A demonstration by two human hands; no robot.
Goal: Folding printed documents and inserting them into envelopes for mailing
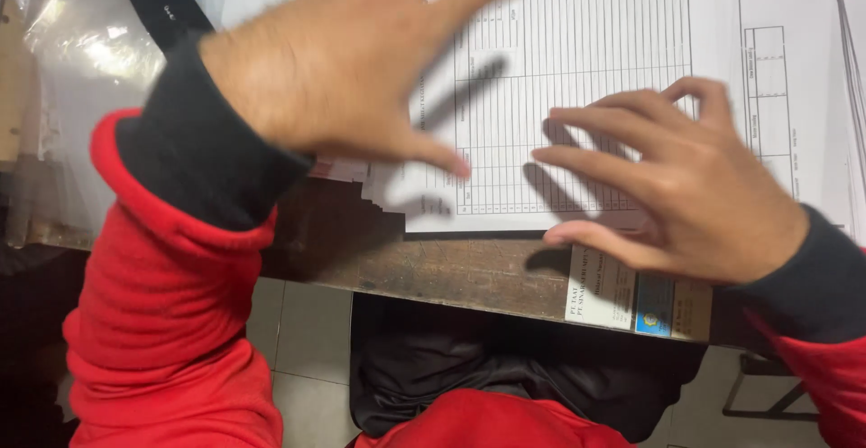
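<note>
While both hands are spread wide with nothing pinched between the fingers, the left hand [347,55] hovers at about ten o'clock over the white ruled form sheet [586,96], and the right hand [686,186] sits at about three o'clock with its fingertips [541,155] seemingly on that sheet. That sheet lies flat at twelve o'clock on the dark wooden worktop [451,272], its near edge just short of the worktop's front edge, with a clear plastic bag [81,60] at nine o'clock and a small printed label [636,299] stuck on the worktop's front at five o'clock.
</note>
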